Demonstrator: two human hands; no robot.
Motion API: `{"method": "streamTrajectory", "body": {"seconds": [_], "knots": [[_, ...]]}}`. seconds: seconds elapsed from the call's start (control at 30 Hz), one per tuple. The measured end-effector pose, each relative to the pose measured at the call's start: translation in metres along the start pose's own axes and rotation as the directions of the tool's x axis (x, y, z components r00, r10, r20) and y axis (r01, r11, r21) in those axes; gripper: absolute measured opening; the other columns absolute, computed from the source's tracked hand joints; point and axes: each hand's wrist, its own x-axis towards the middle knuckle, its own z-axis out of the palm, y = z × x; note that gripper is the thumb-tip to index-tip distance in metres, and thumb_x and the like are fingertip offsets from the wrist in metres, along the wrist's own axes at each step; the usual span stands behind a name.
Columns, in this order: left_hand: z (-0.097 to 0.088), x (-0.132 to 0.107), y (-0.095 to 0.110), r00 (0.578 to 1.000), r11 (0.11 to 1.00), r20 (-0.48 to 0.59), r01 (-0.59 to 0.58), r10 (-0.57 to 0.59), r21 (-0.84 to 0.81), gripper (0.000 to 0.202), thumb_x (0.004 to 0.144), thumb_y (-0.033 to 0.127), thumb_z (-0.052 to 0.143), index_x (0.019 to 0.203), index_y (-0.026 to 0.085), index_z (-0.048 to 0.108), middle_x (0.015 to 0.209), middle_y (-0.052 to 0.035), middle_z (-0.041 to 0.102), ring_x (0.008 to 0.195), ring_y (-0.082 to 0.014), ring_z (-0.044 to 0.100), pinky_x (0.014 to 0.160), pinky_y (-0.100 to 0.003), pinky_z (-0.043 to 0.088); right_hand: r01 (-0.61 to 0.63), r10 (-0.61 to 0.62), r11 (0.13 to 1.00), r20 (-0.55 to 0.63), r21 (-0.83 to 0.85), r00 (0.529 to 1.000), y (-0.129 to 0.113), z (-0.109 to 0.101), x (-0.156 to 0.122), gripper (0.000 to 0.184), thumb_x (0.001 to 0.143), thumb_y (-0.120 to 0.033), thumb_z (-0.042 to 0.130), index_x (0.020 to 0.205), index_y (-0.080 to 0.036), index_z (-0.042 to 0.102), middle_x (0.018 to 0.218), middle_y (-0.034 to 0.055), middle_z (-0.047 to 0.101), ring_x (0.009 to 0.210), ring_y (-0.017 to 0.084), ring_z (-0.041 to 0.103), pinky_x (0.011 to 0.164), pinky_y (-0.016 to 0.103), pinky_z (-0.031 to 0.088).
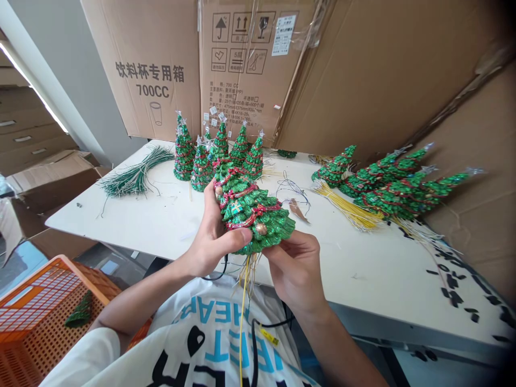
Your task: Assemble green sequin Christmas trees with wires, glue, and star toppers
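Both hands hold a green glittery miniature Christmas tree (245,212) tilted over the table, with red garland and gold baubles on it. My left hand (213,236) wraps its side, the thumb pressed near a bauble. My right hand (294,269) grips the lower edge of the tree from below. Yellow wires (244,290) hang from the tree's base, down past my hands. Several finished trees (184,153) stand upright on the white table (355,269) ahead, and others (407,196) lie on their sides to the right.
A bundle of green wires lies on the table at left, and yellow wires (346,212) at right. Black scraps lie along the right edge. An orange plastic crate (44,317) sits at lower left. Large cardboard boxes (242,64) stand behind the table.
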Motion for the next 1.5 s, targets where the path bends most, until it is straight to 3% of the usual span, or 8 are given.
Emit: {"method": "streamTrajectory", "body": {"seconds": [0.33, 0.63, 0.83, 1.03, 1.2, 1.3, 1.4, 1.5], "knots": [[0.002, -0.003, 0.001, 1.000, 1.000, -0.021, 0.020, -0.020, -0.022, 0.099, 0.082, 0.036, 0.082, 0.165, 0.029, 0.029, 0.157, -0.0116, 0.059, 0.144, -0.0369, 0.061, 0.122, -0.054, 0.053, 0.003, -0.002, 0.999, 0.012, -0.036, 1.000, 0.002, -0.005, -0.002, 0.018, 0.079, -0.037, 0.101, 0.095, -0.034, 0.094, 0.082, 0.0022, 0.088, 0.073, 0.025, 0.081, 0.072, 0.037, 0.066], [0.003, -0.004, 0.010, 0.999, 0.999, -0.038, 0.017, -0.016, 0.033, 0.093, 0.080, 0.035, 0.085, 0.157, 0.029, 0.034, 0.147, -0.0104, 0.061, 0.135, -0.0339, 0.064, 0.118, -0.051, 0.056, -0.023, 0.026, 0.999, 0.073, -0.044, 0.997, 0.005, -0.009, 0.000, 0.015, 0.078, -0.033, 0.101, 0.091, -0.035, 0.093, 0.087, 0.0009, 0.089, 0.078, 0.024, 0.080, 0.077, 0.037, 0.065], [0.005, 0.001, 0.019, 0.997, 0.997, -0.038, 0.063, -0.061, 0.049, 0.091, 0.079, 0.033, 0.087, 0.154, 0.030, 0.036, 0.149, -0.0107, 0.061, 0.131, -0.0335, 0.067, 0.109, -0.049, 0.061, -0.062, 0.062, 0.998, 0.010, 0.001, 0.998, 0.004, -0.001, 0.002, 0.018, 0.076, -0.043, 0.103, 0.088, -0.034, 0.093, 0.081, 0.0005, 0.087, 0.076, 0.023, 0.079, 0.076, 0.036, 0.065], [-0.001, 0.007, 0.025, 0.999, 0.975, 0.040, 0.007, -0.016, 0.220, 0.104, 0.078, 0.041, 0.096, 0.165, 0.030, 0.041, 0.170, -0.0135, 0.047, 0.158, -0.0406, 0.048, 0.127, -0.056, 0.049, -0.054, 0.055, 0.998, -0.076, 0.023, 0.996, 0.000, -0.001, 0.007, 0.019, 0.073, -0.044, 0.103, 0.082, -0.033, 0.092, 0.076, 0.0000, 0.085, 0.069, 0.021, 0.076, 0.073, 0.035, 0.064], [0.003, 0.003, 0.018, 0.989, 0.957, 0.000, -0.143, 0.148, 0.251, 0.119, 0.071, 0.034, 0.105, 0.163, 0.039, 0.030, 0.171, -0.0132, 0.044, 0.160, -0.0373, 0.047, 0.125, -0.055, 0.050, -0.022, 0.020, 1.000, -0.131, -0.011, 0.991, -0.004, -0.003, 0.007, 0.016, 0.074, -0.040, 0.100, 0.076, -0.029, 0.089, 0.073, 0.0008, 0.082, 0.067, 0.021, 0.073, 0.071, 0.036, 0.062], [0.008, -0.001, 0.013, 0.970, 0.933, 0.034, -0.242, 0.242, 0.266, 0.090, 0.072, 0.029, 0.105, 0.140, 0.038, 0.046, 0.173, -0.0092, 0.041, 0.161, -0.0362, 0.046, 0.120, -0.053, 0.055, -0.003, -0.003, 0.999, -0.141, -0.044, 0.990, -0.003, -0.003, 0.007, 0.017, 0.076, -0.042, 0.098, 0.076, -0.028, 0.088, 0.071, 0.0002, 0.082, 0.066, 0.020, 0.072, 0.071, 0.035, 0.061], [0.010, -0.003, 0.013, 0.964, 0.894, 0.059, -0.263, 0.260, 0.363, 0.051, 0.083, 0.034, 0.098, 0.117, 0.029, 0.061, 0.164, -0.0111, 0.052, 0.172, -0.0364, 0.025, 0.126, -0.053, 0.051, 0.017, -0.027, 0.997, -0.143, -0.072, 0.989, 0.000, -0.005, 0.007, 0.019, 0.077, -0.045, 0.099, 0.080, -0.029, 0.090, 0.081, 0.0022, 0.085, 0.074, 0.023, 0.075, 0.073, 0.036, 0.062], [0.009, -0.003, 0.013, 0.961, 0.873, 0.075, -0.273, 0.266, 0.404, 0.039, 0.087, 0.037, 0.095, 0.112, 0.026, 0.067, 0.160, -0.0140, 0.057, 0.177, -0.0359, 0.011, 0.131, -0.055, 0.045, 0.029, -0.041, 0.997, -0.158, -0.075, 0.987, 0.004, -0.007, 0.007, 0.021, 0.076, -0.046, 0.100, 0.090, -0.031, 0.092, 0.095, 0.0035, 0.089, 0.080, 0.024, 0.077, 0.075, 0.036, 0.062]]}}
